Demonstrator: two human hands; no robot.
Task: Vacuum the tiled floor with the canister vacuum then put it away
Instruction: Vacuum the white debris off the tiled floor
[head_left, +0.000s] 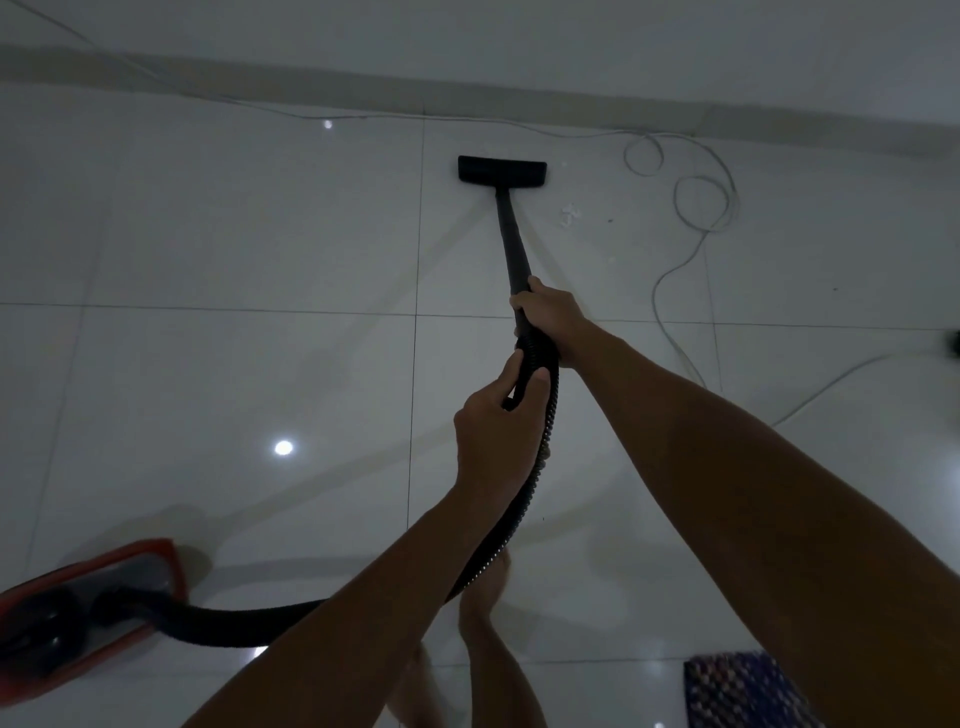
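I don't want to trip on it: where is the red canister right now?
In the head view the red canister sits on the tiled floor at the lower left, behind the left hand, joined by the black hose.

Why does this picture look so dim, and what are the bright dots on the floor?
Head view: the room is poorly lit; the glossy floor mirrors lights as glare spots; the wide lens bends the wall edge; the canister looks smeared at the corner.

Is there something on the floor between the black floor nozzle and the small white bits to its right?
Nothing visible: only bare tile separates the floor nozzle from the white debris. The looped white cable lies farther right, past the debris.
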